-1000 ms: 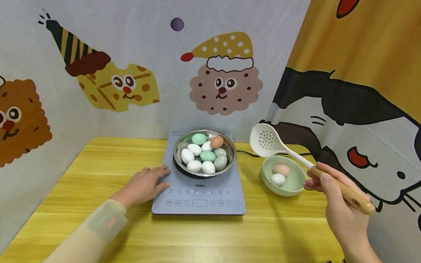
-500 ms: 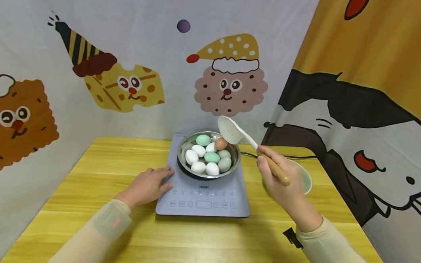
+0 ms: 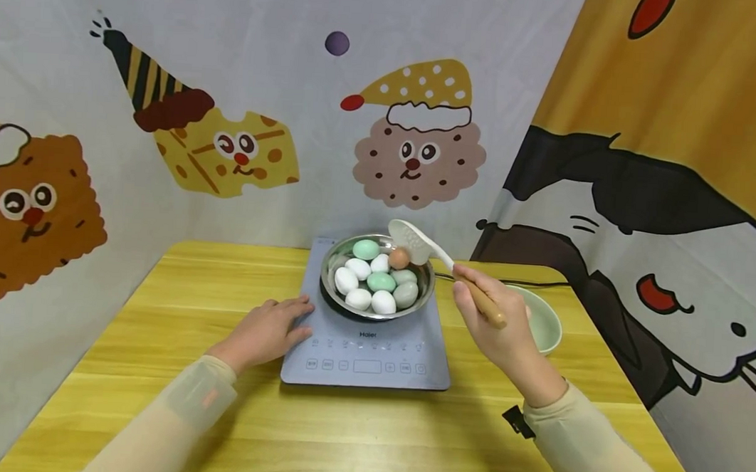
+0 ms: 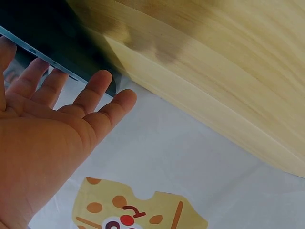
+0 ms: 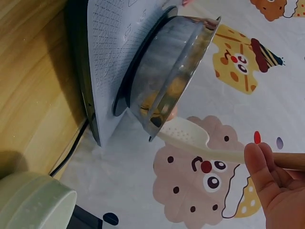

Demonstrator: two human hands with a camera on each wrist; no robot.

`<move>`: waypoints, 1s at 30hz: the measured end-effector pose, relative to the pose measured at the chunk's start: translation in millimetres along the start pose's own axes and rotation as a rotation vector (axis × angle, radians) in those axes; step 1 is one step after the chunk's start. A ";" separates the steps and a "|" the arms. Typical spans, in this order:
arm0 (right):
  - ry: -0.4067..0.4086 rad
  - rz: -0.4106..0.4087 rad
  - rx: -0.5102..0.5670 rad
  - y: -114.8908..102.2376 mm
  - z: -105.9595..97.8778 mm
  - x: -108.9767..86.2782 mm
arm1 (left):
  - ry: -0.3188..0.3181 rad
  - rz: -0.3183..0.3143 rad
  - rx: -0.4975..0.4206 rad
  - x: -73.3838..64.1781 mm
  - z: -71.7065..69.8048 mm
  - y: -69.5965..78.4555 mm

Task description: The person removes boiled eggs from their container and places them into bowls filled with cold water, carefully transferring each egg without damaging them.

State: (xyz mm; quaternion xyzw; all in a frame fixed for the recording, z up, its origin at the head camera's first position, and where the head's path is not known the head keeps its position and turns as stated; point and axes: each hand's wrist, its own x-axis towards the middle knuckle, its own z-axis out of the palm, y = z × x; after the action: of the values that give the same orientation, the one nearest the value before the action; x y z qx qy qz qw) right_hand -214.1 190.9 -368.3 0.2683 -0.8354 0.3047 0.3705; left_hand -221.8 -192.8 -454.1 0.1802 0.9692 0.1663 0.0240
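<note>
My right hand [image 3: 498, 326] grips the wooden handle of a white slotted skimmer [image 3: 411, 240]. The skimmer's head dips over the back right rim of a steel bowl [image 3: 330, 290], right beside a brown egg [image 3: 400, 258]. White, pale green and greyish eggs lie in the bowl too, among them a green egg [image 3: 381, 282]. The bowl stands on a flat induction cooker [image 3: 367, 353]. My left hand [image 3: 264, 333] rests at the cooker's left edge with its fingers extended; in the left wrist view its fingers [image 4: 97, 86] are spread along the edge.
A light green bowl [image 3: 548, 323] stands to the right of the cooker, partly hidden behind my right hand. A black cord [image 3: 529, 282] runs along the back of the wooden table [image 3: 354, 441]. Printed cloth [image 3: 260, 37] hangs close behind and at the sides.
My right hand has swung the skimmer left, from above the green bowl to the steel bowl, then lowered its head toward the brown egg. The left hand stays at the cooker's edge.
</note>
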 end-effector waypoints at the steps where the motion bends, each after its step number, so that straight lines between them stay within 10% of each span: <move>1: 0.005 -0.002 0.022 0.5 -0.2 -0.1 | -0.003 -0.001 -0.001 0.1 0.0 0.4; 16: 0.076 0.011 0.367 -19.6 1.1 -1.3 | -0.017 -0.008 -0.009 1.2 1.3 2.6; 22: -0.025 0.158 0.633 -32.4 3.7 -7.1 | -0.015 -0.016 -0.006 0.2 1.6 2.2; 30: -0.051 0.204 0.663 -46.6 1.7 -15.6 | -0.016 -0.019 -0.012 0.4 3.7 -0.8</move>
State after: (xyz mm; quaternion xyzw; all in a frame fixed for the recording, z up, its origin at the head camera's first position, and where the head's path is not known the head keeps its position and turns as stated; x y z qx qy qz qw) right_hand -174.4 161.9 -366.9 0.2966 -0.7225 0.5881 0.2100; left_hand -222.1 -192.2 -457.9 0.1722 0.9696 0.1702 0.0346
